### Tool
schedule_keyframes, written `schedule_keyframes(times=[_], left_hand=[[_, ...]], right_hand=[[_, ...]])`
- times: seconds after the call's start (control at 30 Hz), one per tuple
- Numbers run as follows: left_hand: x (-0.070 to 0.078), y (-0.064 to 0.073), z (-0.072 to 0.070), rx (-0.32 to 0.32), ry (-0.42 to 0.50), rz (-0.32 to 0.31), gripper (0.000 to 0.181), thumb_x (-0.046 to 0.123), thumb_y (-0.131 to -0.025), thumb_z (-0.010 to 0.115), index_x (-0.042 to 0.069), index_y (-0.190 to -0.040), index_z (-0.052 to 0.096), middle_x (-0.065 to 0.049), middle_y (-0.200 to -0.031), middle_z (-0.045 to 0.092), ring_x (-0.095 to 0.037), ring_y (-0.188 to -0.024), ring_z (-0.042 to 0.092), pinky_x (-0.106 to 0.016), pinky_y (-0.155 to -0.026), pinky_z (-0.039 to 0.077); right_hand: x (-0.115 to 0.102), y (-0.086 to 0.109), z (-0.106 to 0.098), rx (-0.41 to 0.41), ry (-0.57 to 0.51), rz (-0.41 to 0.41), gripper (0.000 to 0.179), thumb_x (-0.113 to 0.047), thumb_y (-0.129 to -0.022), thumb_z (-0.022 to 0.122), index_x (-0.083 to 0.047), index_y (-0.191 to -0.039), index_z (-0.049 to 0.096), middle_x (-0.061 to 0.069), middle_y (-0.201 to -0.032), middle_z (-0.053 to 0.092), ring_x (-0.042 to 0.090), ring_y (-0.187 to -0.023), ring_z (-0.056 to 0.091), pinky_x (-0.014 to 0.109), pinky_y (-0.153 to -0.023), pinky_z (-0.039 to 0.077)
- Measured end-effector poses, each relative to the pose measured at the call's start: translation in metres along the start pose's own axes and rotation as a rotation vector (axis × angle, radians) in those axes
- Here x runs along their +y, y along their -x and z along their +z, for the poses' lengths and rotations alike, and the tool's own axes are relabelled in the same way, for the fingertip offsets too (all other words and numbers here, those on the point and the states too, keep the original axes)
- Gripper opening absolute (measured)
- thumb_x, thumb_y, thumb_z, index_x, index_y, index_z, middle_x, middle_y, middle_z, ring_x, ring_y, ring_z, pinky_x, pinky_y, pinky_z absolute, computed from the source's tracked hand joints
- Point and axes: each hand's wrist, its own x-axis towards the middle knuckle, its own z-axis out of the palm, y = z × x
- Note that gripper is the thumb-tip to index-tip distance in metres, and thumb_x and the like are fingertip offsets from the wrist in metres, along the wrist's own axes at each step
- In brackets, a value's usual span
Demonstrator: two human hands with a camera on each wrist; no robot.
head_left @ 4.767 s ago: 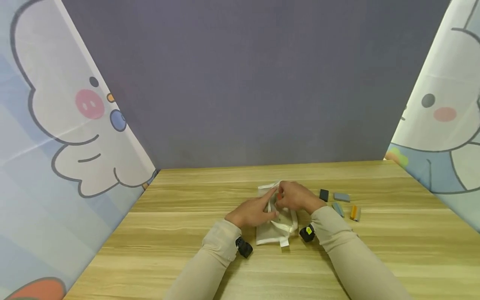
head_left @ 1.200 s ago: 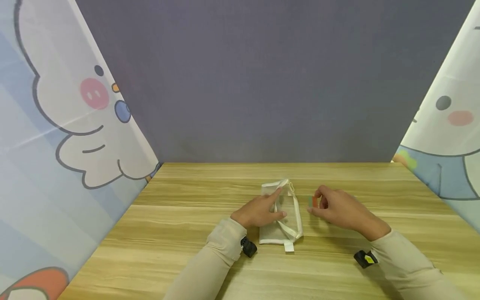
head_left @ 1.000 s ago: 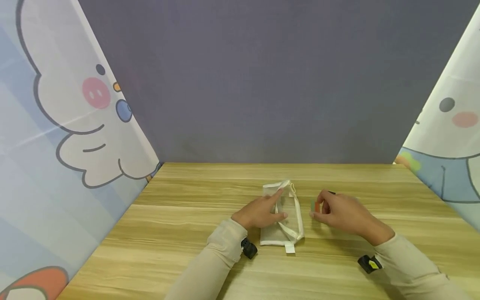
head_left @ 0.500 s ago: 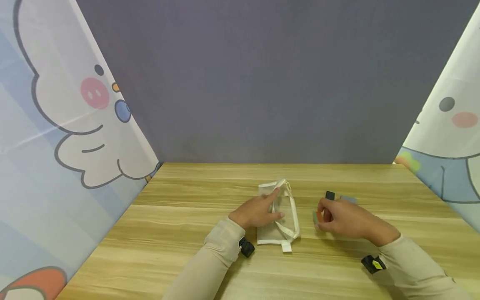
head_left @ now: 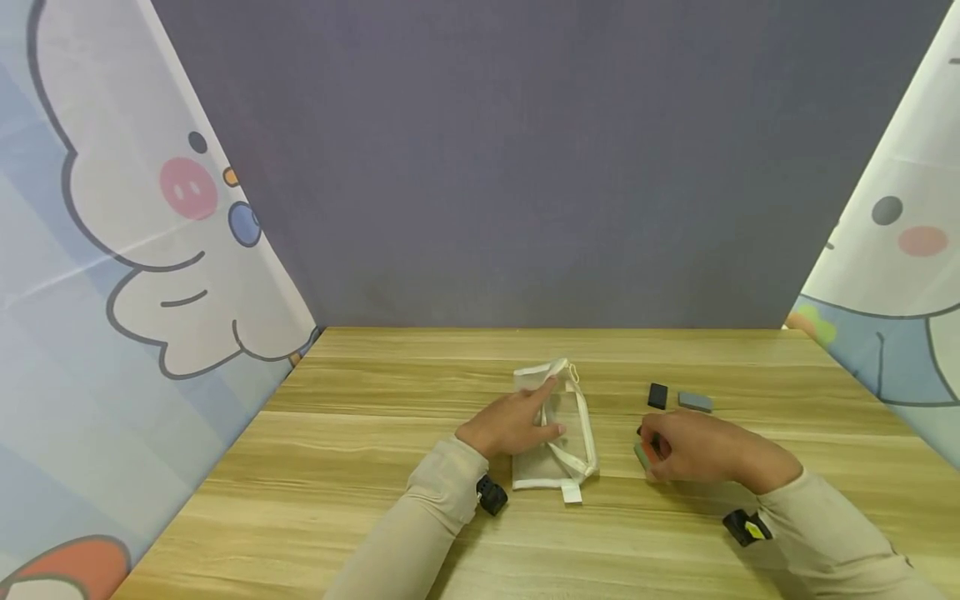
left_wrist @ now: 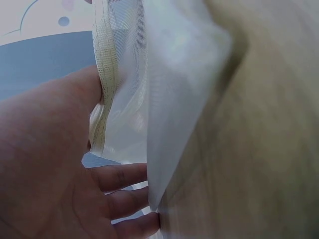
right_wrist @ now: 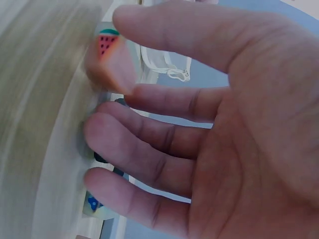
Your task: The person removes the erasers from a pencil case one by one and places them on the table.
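Observation:
My right hand (head_left: 693,448) pinches a small block-shaped eraser (right_wrist: 110,62) between thumb and forefinger, low over the table. The eraser is orange and pale green, with a watermelon slice printed on it. My other right fingers hang loosely bent beside it. Left of it on the table lies a white mesh zip pouch (head_left: 534,468), its zipped mouth spread wide. My left hand (head_left: 506,425) rests on the pouch with forefinger and thumb straight and apart along the opening. In the left wrist view the zipper tape (left_wrist: 104,50) crosses in front of a digit, and fingertips touch the mesh side.
Just beyond my right hand lie a black block (head_left: 657,396) and a grey block (head_left: 695,402). A piece with a blue flower print (right_wrist: 93,204) shows beneath my right fingers. A dark panel (head_left: 480,167) stands along the table's back edge, with cartoon-printed sheets either side.
My right hand has moved from the pouch to the right with the orange-and-green eraser, then nearer to me, uncovering the black and grey blocks. The left hand stays on the pouch.

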Motion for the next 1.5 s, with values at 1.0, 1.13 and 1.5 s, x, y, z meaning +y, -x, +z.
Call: schedule_keyframes(times=[1.0,1.13,1.5], left_hand=[[-0.002,0.001,0.0,0.002,0.02,0.035,0.08,0.052,-0.101,0.053,0.019,-0.163,0.015,-0.018,-0.149,0.048,-0.032,-0.135,0.048,-0.044,-0.104,0.044],[-0.002,0.0,0.0,-0.001,0.033,0.039,0.08,0.054,-0.102,0.05,0.022,-0.164,0.011,-0.019,-0.149,0.048,-0.033,-0.135,0.048,-0.045,-0.106,0.043],[-0.002,-0.002,0.0,-0.005,0.07,0.072,0.081,0.062,-0.103,0.033,0.02,-0.163,-0.001,-0.017,-0.15,0.046,-0.031,-0.132,0.051,-0.043,-0.107,0.042]], right_hand=[[-0.003,0.007,-0.007,-0.076,-0.115,0.088,0.016,-0.018,-0.091,0.074,-0.013,-0.092,0.059,-0.007,-0.062,0.05,0.006,-0.05,0.038,0.025,-0.05,0.034],[-0.005,0.007,-0.01,-0.046,-0.104,0.096,0.023,-0.025,-0.099,0.065,-0.007,-0.113,0.062,-0.007,-0.059,0.055,0.004,-0.046,0.036,0.024,-0.049,0.035],[-0.003,0.004,-0.014,0.126,0.049,0.034,0.025,-0.025,-0.1,0.065,-0.004,-0.113,0.064,-0.013,-0.076,0.058,0.002,-0.062,0.051,0.027,-0.058,0.044]])
